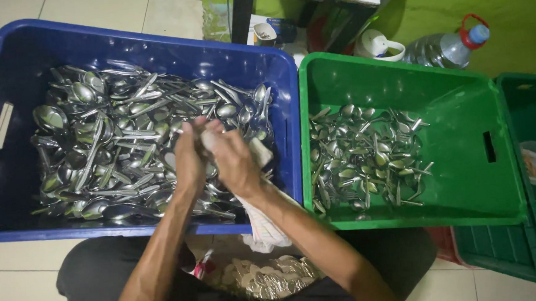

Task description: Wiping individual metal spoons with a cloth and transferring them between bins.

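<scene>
Cloth [257, 152], trailing toward the person, is pinched by both hands' fingers [218, 141].

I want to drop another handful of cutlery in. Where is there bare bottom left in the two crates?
The green crate has bare floor right of its cutlery pile, toward the slotted wall. The blue crate is bare only along its left wall; elsewhere spoons crowd it.
</scene>
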